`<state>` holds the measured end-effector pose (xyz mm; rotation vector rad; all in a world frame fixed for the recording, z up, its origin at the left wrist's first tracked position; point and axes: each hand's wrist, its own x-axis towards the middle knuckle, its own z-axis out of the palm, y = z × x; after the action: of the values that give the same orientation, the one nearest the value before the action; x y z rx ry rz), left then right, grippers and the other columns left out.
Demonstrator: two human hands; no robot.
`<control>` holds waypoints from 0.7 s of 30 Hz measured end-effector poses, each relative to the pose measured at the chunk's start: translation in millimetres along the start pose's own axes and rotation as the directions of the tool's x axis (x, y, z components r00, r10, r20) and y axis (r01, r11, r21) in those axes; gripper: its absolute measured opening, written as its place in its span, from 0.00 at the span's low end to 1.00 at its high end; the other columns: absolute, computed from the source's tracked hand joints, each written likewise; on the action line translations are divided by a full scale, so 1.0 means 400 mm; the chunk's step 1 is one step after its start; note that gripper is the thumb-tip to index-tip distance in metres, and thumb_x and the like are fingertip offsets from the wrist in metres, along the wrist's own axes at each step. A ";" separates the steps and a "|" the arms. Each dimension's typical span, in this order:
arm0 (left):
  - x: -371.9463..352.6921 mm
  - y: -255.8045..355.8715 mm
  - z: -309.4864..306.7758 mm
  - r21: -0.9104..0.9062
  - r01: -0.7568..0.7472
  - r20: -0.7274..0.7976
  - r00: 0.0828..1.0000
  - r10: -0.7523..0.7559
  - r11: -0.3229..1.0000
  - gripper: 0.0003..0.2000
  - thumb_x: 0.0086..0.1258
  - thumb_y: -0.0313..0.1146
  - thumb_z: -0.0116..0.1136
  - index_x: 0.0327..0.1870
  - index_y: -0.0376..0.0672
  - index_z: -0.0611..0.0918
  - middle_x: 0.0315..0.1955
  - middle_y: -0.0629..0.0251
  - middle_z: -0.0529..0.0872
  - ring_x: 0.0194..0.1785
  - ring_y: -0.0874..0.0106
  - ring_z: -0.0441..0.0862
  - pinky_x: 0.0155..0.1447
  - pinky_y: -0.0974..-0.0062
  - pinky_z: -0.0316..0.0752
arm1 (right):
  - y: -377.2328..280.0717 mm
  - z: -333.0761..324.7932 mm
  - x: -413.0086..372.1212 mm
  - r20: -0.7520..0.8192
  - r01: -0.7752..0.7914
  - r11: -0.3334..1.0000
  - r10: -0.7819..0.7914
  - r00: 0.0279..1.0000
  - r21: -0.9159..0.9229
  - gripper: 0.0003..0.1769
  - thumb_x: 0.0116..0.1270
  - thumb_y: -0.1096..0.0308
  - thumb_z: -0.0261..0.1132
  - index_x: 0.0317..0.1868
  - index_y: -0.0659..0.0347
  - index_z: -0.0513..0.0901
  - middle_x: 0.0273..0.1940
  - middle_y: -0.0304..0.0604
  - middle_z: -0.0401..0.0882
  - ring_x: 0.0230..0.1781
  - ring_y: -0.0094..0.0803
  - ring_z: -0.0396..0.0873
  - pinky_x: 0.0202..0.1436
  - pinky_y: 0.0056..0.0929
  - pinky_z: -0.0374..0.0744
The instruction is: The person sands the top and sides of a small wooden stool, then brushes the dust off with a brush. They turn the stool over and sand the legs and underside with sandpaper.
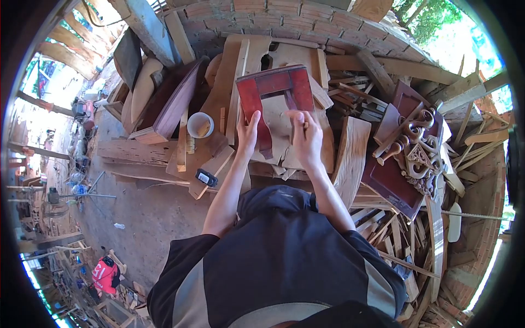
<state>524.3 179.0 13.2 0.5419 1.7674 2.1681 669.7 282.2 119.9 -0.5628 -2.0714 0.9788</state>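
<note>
A small red-stained wooden piece of furniture, with a flat top bar and legs, is held up over the plank-covered bench. My left hand is closed around its curved left leg, the thumb lying along the wood. My right hand is a closed fist by the inner side of the right leg. It grips a slim brush-like tool, whose dark end reaches up to the inside of the frame. The fingers cover most of its handle. Left of my left hand, a white cup with something yellowish inside stands on the boards.
A phone-like black device lies on a board at the bench's front left. Carved wooden ornaments rest on dark red panels at right, beside heaps of offcuts. A brick wall stands behind. A person in a red shirt is far at lower left.
</note>
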 end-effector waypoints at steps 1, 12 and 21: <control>0.000 -0.003 -0.003 0.003 0.004 0.021 1.000 -0.005 1.000 0.39 0.77 0.43 0.63 0.83 0.43 0.55 0.70 0.59 0.74 0.65 0.73 0.76 0.69 0.74 0.69 | -0.011 -0.014 0.027 -0.106 0.213 0.969 -0.226 0.968 -0.123 0.21 0.84 0.62 0.50 0.37 0.65 0.84 0.42 0.46 0.87 0.41 0.42 0.83 0.49 0.38 0.77; -0.053 0.008 0.000 -0.307 0.096 0.080 0.994 -0.075 0.947 0.37 0.77 0.40 0.63 0.81 0.41 0.57 0.66 0.62 0.76 0.61 0.74 0.79 0.62 0.75 0.76 | -0.089 0.087 0.075 0.093 -0.003 0.879 -0.047 0.995 0.476 0.07 0.76 0.69 0.64 0.44 0.66 0.82 0.38 0.46 0.87 0.36 0.28 0.84 0.42 0.27 0.80; -0.054 -0.054 -0.028 -0.280 0.166 0.131 0.982 -0.133 0.946 0.32 0.74 0.41 0.66 0.72 0.38 0.65 0.58 0.61 0.80 0.53 0.71 0.84 0.62 0.69 0.77 | 0.038 -0.021 0.151 -0.260 0.175 0.944 -0.249 0.933 -0.279 0.07 0.74 0.68 0.66 0.42 0.64 0.85 0.35 0.47 0.85 0.33 0.40 0.84 0.39 0.35 0.80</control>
<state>538.1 163.7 -12.2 0.4304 1.3540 2.1911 640.3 334.6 138.5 -0.5587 -1.9492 0.4758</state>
